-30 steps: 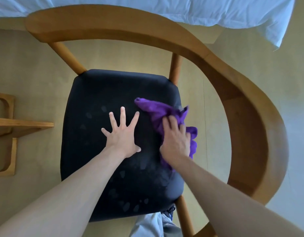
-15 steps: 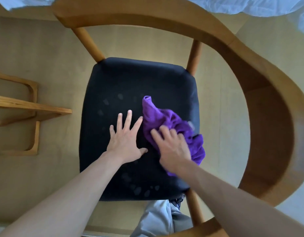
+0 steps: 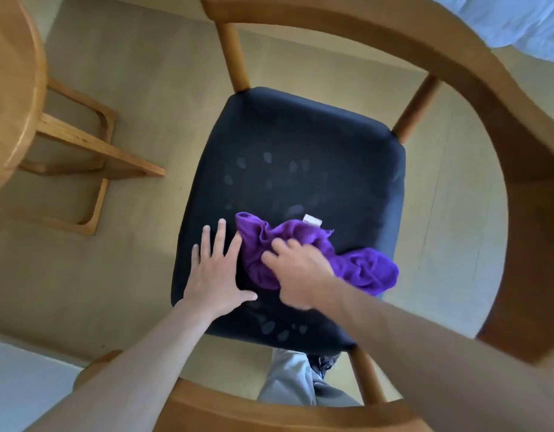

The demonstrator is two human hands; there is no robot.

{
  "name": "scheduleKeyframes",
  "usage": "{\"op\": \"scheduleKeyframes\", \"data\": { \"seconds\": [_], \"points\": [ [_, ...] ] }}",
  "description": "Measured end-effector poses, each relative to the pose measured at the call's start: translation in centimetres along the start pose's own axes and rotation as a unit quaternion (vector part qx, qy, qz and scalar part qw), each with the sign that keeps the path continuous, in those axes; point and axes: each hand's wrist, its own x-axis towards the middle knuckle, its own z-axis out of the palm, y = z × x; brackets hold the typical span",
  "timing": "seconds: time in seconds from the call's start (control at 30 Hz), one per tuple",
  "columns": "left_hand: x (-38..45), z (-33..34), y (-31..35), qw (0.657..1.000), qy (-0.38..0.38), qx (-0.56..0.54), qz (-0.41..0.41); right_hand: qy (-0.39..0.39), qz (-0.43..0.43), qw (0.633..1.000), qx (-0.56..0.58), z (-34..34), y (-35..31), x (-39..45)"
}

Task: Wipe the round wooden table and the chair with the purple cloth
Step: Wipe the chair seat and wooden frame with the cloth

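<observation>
Below me is a wooden chair (image 3: 475,70) with a curved armrest rail and a black padded seat (image 3: 316,151). The purple cloth (image 3: 366,269), bunched up with a white tag showing, lies on the near half of the seat. My right hand (image 3: 297,272) presses down on the cloth and grips it. Flat on the seat just left of the cloth rests my left hand (image 3: 216,269), fingers spread and holding nothing. The round wooden table (image 3: 11,82) shows only by its edge at the top left.
The table's wooden base frame (image 3: 92,157) stands on the beige floor left of the chair. White bedding (image 3: 512,23) lies at the top right. My grey trouser leg (image 3: 291,381) is behind the seat's near edge. Damp marks dot the seat.
My right hand has dragged the cloth toward the seat's near edge and leftward. My left hand has slid back with it. The view has shifted, bringing the round table into sight.
</observation>
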Motion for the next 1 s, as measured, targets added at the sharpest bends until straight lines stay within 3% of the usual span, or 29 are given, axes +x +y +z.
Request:
{"op": "scheduleKeyframes", "data": {
  "seconds": [0.03,0.1,0.17,0.2,0.23,0.4,0.53,0.63,0.7,0.77,0.83,0.9,1.0],
  "points": [
    [0.1,0.0,0.1,1.000,0.002,-0.004,-0.001,0.026,0.031,0.999,-0.025,-1.1,1.6,0.9],
    [0.2,0.2,0.1,1.000,0.011,-0.014,0.000,0.092,0.204,0.975,-0.003,-3.3,5.5,2.6],
    [0.2,0.4,0.1,1.000,0.017,-0.021,0.000,0.139,0.380,0.907,0.118,-5.1,8.0,4.3],
    [0.3,0.4,0.1,0.999,0.021,-0.025,-0.001,0.147,0.420,0.883,0.150,-5.3,8.0,5.0],
    [0.3,0.5,0.1,0.999,0.024,-0.030,-0.004,0.148,0.425,0.882,0.140,-5.0,7.0,5.5],
    [0.3,0.4,0.1,0.999,0.019,-0.044,-0.007,0.068,0.165,0.983,0.032,0.5,-3.1,3.1],
    [0.2,0.0,-0.1,0.998,0.017,-0.056,0.000,-0.017,0.004,0.999,0.030,1.5,-4.5,0.5],
    [0.2,0.1,-0.1,0.999,0.011,-0.052,-0.005,-0.002,0.038,0.999,-0.003,-0.5,-0.6,1.0],
    [0.3,0.3,-0.1,0.999,0.014,-0.050,-0.007,0.058,0.170,0.983,0.040,-1.8,2.4,1.3],
    [0.4,0.5,-0.1,0.998,0.016,-0.053,-0.009,0.121,0.312,0.933,0.136,-2.4,3.4,1.7],
    [0.5,0.6,-0.1,0.999,0.015,-0.050,-0.009,0.142,0.368,0.907,0.146,-2.3,1.4,2.0],
    [0.6,0.7,-0.2,0.999,0.008,-0.050,-0.009,0.119,0.307,0.940,0.086,-0.8,-2.2,1.3],
    [0.6,0.7,-0.2,0.997,0.015,-0.075,-0.003,0.054,0.119,0.991,0.033,2.8,-6.7,-1.5]
  ]
}}
